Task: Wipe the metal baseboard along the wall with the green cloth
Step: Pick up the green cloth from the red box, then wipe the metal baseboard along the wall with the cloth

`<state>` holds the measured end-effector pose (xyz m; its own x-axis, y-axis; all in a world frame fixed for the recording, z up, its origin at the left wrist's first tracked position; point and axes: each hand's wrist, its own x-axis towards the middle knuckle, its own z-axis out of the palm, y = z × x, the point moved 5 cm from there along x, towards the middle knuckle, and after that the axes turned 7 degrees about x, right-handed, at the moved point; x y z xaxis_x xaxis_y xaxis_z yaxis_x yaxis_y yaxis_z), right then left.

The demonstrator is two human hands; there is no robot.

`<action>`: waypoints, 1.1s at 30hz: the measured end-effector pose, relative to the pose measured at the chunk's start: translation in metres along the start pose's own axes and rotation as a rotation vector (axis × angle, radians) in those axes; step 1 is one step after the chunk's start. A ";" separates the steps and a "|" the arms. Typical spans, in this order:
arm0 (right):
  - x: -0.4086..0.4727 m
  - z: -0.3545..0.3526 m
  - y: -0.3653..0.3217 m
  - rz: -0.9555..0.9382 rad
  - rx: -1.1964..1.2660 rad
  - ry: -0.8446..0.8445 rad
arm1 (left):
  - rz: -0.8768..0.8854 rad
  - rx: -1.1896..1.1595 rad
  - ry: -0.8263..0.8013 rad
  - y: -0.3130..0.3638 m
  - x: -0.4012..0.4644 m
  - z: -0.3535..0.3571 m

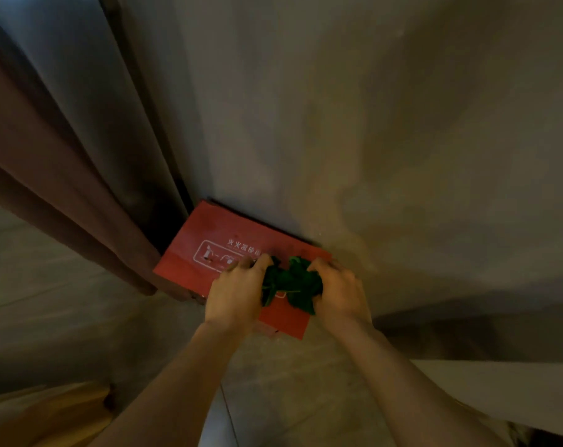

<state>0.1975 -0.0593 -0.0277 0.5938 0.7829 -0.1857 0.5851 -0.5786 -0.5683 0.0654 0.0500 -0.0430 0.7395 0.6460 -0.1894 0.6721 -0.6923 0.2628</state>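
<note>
The left hand (238,293) and right hand (338,291) cover both ends of the bunched green cloth (289,282) and part of the red box (209,253) lid, cutting off its white printing. The whole view is dim and soft.

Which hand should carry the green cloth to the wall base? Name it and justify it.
Right hand, probably. Both hands grip the crumpled green cloth over the red printed box; the dark strip along the wall's foot runs on the right, while the left hand sits toward the brown curtain.
</note>
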 end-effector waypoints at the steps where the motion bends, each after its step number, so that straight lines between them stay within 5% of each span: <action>1: -0.005 -0.015 -0.008 0.002 -0.012 0.011 | 0.014 -0.013 0.005 0.006 -0.003 -0.017; 20: -0.208 -0.393 -0.119 -0.042 -0.086 0.412 | 0.457 0.011 0.284 0.242 -0.132 -0.348; 33: -0.406 -0.546 -0.029 -0.051 -0.152 0.628 | 0.602 0.095 0.406 0.454 -0.273 -0.386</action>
<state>0.2411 -0.4849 0.5018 0.7464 0.5538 0.3690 0.6653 -0.6064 -0.4356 0.1541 -0.3162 0.4932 0.9215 0.2000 0.3328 0.1676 -0.9781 0.1238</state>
